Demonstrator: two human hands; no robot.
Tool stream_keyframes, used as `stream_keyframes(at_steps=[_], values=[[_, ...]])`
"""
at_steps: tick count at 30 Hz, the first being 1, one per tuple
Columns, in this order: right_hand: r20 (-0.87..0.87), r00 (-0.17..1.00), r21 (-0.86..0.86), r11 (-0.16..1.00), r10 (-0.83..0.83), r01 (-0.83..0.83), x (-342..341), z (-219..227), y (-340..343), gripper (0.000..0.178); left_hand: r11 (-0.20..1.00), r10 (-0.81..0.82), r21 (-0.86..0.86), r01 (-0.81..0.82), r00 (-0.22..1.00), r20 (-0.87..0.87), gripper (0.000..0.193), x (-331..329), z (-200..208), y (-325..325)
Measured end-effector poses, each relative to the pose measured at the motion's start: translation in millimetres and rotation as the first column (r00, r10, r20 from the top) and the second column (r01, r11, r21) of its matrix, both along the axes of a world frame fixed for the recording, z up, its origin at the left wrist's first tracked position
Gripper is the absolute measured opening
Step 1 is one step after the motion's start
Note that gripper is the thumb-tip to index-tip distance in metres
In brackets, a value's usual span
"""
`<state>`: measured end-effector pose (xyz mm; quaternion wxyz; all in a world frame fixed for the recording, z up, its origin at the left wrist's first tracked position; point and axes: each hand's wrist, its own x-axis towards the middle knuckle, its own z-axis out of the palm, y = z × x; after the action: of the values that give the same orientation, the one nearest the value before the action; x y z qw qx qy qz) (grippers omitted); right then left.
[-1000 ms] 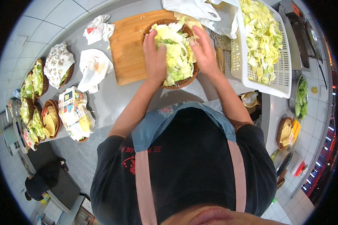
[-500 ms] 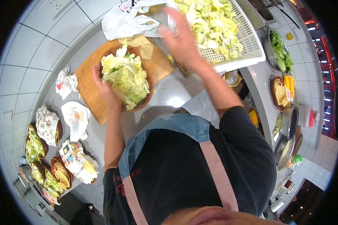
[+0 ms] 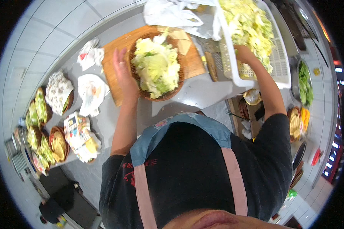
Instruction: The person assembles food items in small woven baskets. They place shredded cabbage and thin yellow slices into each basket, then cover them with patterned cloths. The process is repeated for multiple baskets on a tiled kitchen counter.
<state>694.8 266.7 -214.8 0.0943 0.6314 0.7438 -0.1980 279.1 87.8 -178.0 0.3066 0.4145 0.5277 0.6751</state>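
Leaves [image 3: 156, 70] heap in the wicker basket [image 3: 182, 76] on the board [image 3: 110, 57]; the left hand [image 3: 127, 82], fingers extended, grips nothing at its left rim. The right hand [image 3: 245, 54] dips into the white crate [image 3: 283, 65], its grip too hidden to tell. Gathering leaves seems the step; next calls for lifting clear of the crate's wall.

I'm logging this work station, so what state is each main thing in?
Wicker basket, heaped with pale leaves
White crate, partly filled with leaves
Cutting board, partly covered by the basket
Left hand, open beside the basket
Right hand, inside the crate, grip unclear
White plastic bag, crumpled
White stained cloth, crumpled
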Motion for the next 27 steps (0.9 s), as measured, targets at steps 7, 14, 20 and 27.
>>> stream_keyframes(at_steps=[7,14,20,27], values=[[-0.6,0.72,-0.096,0.924,-0.35,0.369,11.8,78.9,-22.2,0.02,1.0,0.0,-0.02,0.001,0.999,0.049,0.058,-14.9,-10.1,-6.5],[-0.774,0.632,0.179,0.971,0.038,0.16,-101.5,168.9,-84.5,0.016,0.997,-0.07,0.019,0.072,0.991,-0.117,0.055,1.8,-10.4,7.3],[-0.578,0.603,0.498,0.823,0.55,-0.273,-217.4,122.0,-120.0,0.036,0.997,-0.081,-0.023,0.077,0.961,-0.265,0.053,7.4,-1.9,8.3],[-0.516,0.72,0.322,0.884,0.463,-0.337,-250.6,106.7,-140.7,0.067,1.0,-0.005,0.019,0.017,0.868,-0.497,0.054,14.0,-18.6,7.6]])
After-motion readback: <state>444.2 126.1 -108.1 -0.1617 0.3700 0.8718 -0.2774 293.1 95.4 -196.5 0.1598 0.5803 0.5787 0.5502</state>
